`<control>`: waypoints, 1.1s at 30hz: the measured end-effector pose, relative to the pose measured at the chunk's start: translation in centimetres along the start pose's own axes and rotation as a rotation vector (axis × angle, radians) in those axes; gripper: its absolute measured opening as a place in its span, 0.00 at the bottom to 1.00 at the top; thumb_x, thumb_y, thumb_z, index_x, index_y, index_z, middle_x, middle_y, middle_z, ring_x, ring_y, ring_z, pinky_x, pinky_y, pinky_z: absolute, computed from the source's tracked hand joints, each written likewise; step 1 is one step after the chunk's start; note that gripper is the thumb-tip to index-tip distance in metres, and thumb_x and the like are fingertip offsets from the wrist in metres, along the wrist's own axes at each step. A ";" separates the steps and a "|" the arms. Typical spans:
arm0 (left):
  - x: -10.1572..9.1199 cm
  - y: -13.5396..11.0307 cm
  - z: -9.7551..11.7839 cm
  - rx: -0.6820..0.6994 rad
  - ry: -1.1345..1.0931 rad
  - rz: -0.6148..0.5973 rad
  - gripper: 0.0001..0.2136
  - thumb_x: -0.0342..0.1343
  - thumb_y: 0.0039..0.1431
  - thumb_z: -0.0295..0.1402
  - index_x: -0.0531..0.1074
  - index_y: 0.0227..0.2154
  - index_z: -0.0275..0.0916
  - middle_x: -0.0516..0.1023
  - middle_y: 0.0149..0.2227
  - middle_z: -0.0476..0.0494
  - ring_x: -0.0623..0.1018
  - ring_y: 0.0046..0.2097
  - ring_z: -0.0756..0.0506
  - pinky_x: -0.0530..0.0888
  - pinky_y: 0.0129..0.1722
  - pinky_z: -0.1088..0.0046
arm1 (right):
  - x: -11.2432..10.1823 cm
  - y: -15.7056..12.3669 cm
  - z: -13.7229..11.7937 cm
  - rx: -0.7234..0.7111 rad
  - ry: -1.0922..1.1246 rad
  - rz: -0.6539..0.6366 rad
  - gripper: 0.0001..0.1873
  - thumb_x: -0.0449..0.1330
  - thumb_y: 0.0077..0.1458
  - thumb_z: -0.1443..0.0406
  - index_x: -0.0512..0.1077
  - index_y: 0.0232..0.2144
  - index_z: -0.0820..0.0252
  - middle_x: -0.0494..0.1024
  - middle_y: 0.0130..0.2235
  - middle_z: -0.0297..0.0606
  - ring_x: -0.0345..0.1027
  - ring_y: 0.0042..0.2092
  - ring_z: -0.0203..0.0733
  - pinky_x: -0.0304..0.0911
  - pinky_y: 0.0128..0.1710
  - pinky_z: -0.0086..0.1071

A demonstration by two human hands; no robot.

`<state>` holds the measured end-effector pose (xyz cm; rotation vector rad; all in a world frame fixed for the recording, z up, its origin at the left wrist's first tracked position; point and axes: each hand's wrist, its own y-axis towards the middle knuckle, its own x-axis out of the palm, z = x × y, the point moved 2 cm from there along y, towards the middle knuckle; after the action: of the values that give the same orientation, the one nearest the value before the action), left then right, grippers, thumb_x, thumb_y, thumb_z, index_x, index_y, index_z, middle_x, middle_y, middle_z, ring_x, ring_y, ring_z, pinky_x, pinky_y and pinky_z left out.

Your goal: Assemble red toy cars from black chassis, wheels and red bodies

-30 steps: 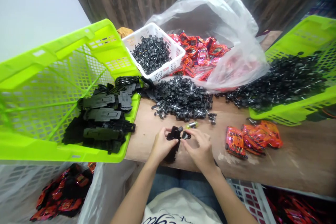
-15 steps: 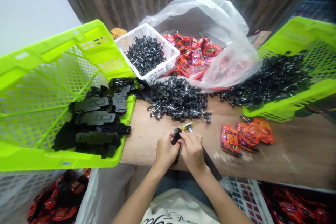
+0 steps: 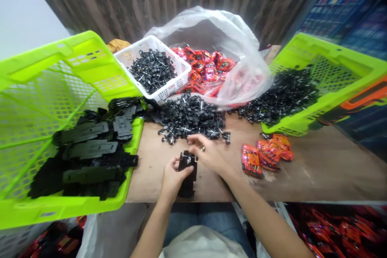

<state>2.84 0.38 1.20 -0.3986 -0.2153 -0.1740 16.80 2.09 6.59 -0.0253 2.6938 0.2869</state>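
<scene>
Black car base (image 3: 186, 186): one, pinched in left hand (image 3: 175, 175). Right hand (image 3: 209, 155), at one o'clock: fingers half curled, contents I cannot tell. Wheel-axle pile (image 3: 192, 116): twelve o'clock.

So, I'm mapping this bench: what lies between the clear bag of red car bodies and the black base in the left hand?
In the head view, a heap of wheeled axles, then the right hand, nearer the black base.

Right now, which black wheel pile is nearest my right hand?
The middle pile, loose on the table just beyond your right hand; one sits in the white basket, another spills from the right-hand green crate.
</scene>
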 end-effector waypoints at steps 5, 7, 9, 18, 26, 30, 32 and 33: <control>-2.7 0.2 -0.1 0.085 -0.044 0.231 0.27 0.68 0.36 0.29 0.64 0.42 0.36 0.79 0.31 0.45 0.77 0.29 0.49 0.74 0.29 0.75 | 5.0 9.1 -0.9 -0.108 -0.404 -0.060 0.11 0.57 0.56 0.66 0.69 0.43 0.60 0.73 0.46 0.44 0.67 0.48 0.43 0.60 0.50 0.35; -3.8 0.1 0.0 0.126 -0.071 0.299 0.25 0.67 0.37 0.27 0.64 0.40 0.36 0.78 0.31 0.46 0.77 0.30 0.49 0.74 0.31 0.75 | 6.4 11.4 -0.5 -0.072 -0.420 -0.090 0.06 0.60 0.51 0.69 0.71 0.35 0.61 0.75 0.40 0.44 0.69 0.45 0.45 0.61 0.47 0.36; -4.8 0.1 0.1 0.159 -0.103 0.411 0.24 0.66 0.37 0.25 0.63 0.39 0.37 0.76 0.32 0.47 0.77 0.31 0.50 0.74 0.32 0.75 | 6.7 12.2 0.2 -0.041 -0.374 -0.073 0.04 0.61 0.49 0.71 0.70 0.29 0.60 0.76 0.35 0.41 0.71 0.40 0.43 0.63 0.43 0.34; -4.9 2.7 0.5 0.261 -0.282 0.576 0.22 0.65 0.41 0.26 0.58 0.36 0.40 0.73 0.36 0.47 0.77 0.32 0.48 0.77 0.28 0.70 | 3.6 8.1 4.1 0.150 -0.016 0.002 0.09 0.62 0.47 0.62 0.67 0.26 0.61 0.75 0.21 0.35 0.69 0.21 0.38 0.62 0.20 0.29; -4.1 4.1 -0.2 0.330 -0.365 0.601 0.23 0.66 0.41 0.26 0.60 0.37 0.40 0.75 0.38 0.46 0.78 0.36 0.49 0.77 0.35 0.71 | 3.2 5.3 4.4 0.091 0.082 0.167 0.09 0.59 0.48 0.60 0.72 0.25 0.60 0.76 0.27 0.36 0.68 0.28 0.38 0.65 0.30 0.32; -3.9 4.5 -0.5 0.322 -0.388 0.591 0.23 0.66 0.41 0.26 0.60 0.37 0.40 0.76 0.39 0.45 0.79 0.37 0.48 0.77 0.35 0.71 | 2.8 5.0 3.9 0.076 0.125 0.218 0.10 0.56 0.51 0.59 0.71 0.29 0.60 0.76 0.31 0.39 0.69 0.32 0.40 0.66 0.32 0.34; -3.8 4.5 -0.5 0.334 -0.383 0.590 0.23 0.67 0.41 0.27 0.61 0.38 0.39 0.76 0.39 0.44 0.79 0.36 0.48 0.77 0.35 0.70 | 2.7 4.2 3.0 0.018 0.092 0.215 0.06 0.60 0.48 0.62 0.71 0.25 0.59 0.74 0.35 0.40 0.68 0.39 0.42 0.66 0.39 0.37; -3.8 4.5 -0.5 0.342 -0.384 0.593 0.23 0.67 0.41 0.28 0.61 0.39 0.39 0.76 0.39 0.44 0.79 0.36 0.48 0.77 0.35 0.70 | 2.8 3.4 2.5 -0.024 0.050 0.197 0.04 0.61 0.47 0.64 0.71 0.24 0.59 0.73 0.37 0.40 0.67 0.42 0.43 0.64 0.42 0.38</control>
<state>0.21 4.70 -1.82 -0.1383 -0.4856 0.5228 15.07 6.04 3.87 0.2301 2.7461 0.3835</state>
